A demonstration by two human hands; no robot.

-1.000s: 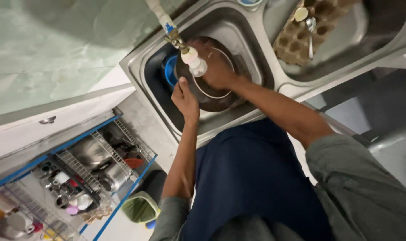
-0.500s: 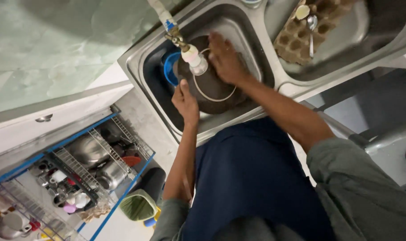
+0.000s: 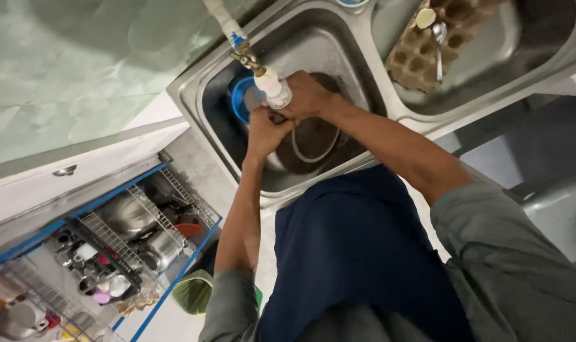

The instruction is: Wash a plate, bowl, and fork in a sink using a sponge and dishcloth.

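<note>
Both of my hands meet under the white tap nozzle (image 3: 273, 87) in the left sink basin (image 3: 199, 111). My right hand (image 3: 308, 95) is curled just right of the nozzle. My left hand (image 3: 264, 131) comes up from below and presses against it. Whether anything small sits between the fingers is hidden. A dark round pan (image 3: 314, 144) with a pale ring lies in the basin beneath the hands. A blue round dish (image 3: 239, 99) lies behind the nozzle.
The right basin (image 3: 522, 38) holds a brown perforated tray (image 3: 421, 60), a metal spoon (image 3: 438, 38) and a small pale piece. At lower left is a blue-framed wire rack (image 3: 136, 221) with steel pots and cups. A green bin (image 3: 196, 292) stands on the floor.
My right hand left the pan's far rim and came to the nozzle. My left hand rose from the pan's near edge to join it. The view moved closer to the sink.
</note>
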